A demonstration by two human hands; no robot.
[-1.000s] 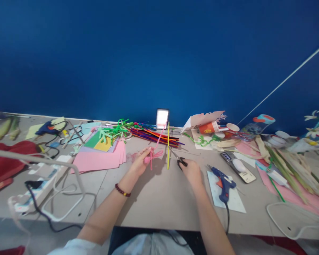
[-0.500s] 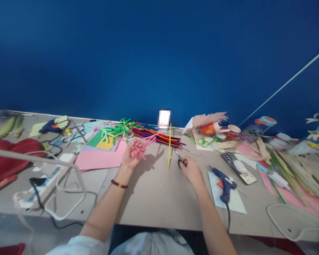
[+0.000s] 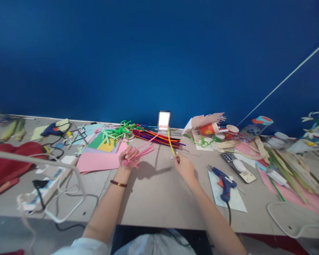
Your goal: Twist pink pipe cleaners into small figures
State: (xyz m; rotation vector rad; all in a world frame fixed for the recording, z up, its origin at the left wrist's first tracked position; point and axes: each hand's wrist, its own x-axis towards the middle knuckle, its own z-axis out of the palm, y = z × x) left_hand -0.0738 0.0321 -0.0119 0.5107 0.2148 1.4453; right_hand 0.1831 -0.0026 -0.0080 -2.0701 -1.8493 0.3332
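Pink pipe cleaners (image 3: 144, 153) are held in my left hand (image 3: 128, 159), which is closed around them. Their loose ends fan out to the right, and a curled pink part shows below the fingers. Between the fingertips of my right hand (image 3: 185, 170) is the lower end of a yellow pipe cleaner (image 3: 170, 141), which rises in a slight curve toward the wall. Behind both hands lies a bundle of red, orange and purple pipe cleaners (image 3: 159, 139). The scissors are hard to make out, mostly hidden around my right hand.
Right of my right arm, a blue glue gun (image 3: 224, 184) rests on a pale sheet, near a phone (image 3: 235, 164). Pink paper (image 3: 95, 162), green pipe-cleaner pieces (image 3: 114, 132) and a white power strip (image 3: 49, 184) lie left. A lit screen (image 3: 164, 120) stands against the blue wall.
My right hand has left the scissors' handles and taken the yellow pipe cleaner's near end, now bent slightly. My left hand has moved a little down and left with the pink pipe cleaners.
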